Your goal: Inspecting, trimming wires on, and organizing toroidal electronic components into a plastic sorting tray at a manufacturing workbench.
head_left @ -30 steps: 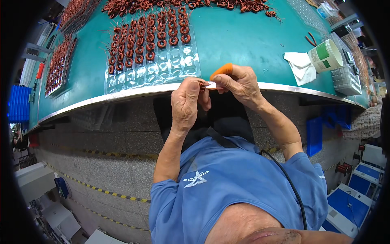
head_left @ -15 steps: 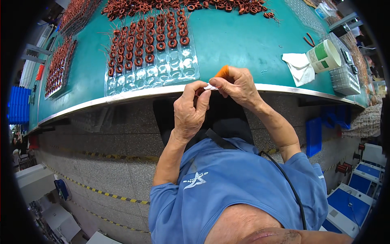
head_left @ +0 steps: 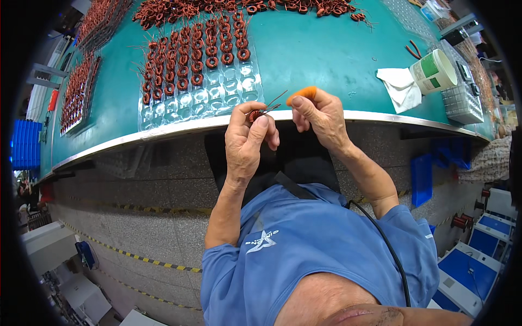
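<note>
A small ring coil [head_left: 254,115] wound with copper wire is pinched between the thumb and fingers of my left hand [head_left: 244,136], just off the table's front edge. Its loose wire leads [head_left: 277,100] stick out up and to the right. To the right of them is my right hand [head_left: 323,117], apart from the coil, with an orange finger cover [head_left: 302,95] on its index finger. The thumb presses toward that covered finger, and the other fingers are curled. Whatever may be between them is hidden.
A clear plastic tray [head_left: 217,92] partly filled with similar coils lies on the green table [head_left: 315,49]. Loose coils [head_left: 288,6] are heaped at the back. On the right are a white cloth [head_left: 399,89], a tipped white-and-green tub [head_left: 435,71] and red-handled pliers [head_left: 414,50].
My hands have separated: the right has let go of the coil's leads, which now point up freely. My left hand has moved slightly left with the coil.
</note>
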Motion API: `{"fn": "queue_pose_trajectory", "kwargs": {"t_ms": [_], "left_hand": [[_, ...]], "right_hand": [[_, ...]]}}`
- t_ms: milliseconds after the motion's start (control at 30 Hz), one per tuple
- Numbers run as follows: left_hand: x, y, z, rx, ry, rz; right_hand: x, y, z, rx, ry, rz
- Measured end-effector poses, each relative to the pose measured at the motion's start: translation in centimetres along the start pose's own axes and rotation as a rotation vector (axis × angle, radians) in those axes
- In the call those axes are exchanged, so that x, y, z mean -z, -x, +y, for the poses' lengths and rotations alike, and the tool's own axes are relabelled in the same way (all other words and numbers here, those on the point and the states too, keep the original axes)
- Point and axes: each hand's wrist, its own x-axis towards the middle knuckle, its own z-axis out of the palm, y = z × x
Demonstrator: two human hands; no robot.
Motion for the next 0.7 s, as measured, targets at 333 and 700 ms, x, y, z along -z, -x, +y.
{"fn": "queue_pose_trajectory", "kwargs": {"t_ms": [333,700], "left_hand": [[0.4,-0.9,1.7,-0.047,-0.561,-0.169],[1.4,-1.9,5.4,-0.087,-0.819,-0.489]], "right_hand": [[-0.6,0.2,-1.1,-0.103,-0.146,-0.122],[0.5,-1.0,-2.7,-0.453,-0.285,-0.264]]}}
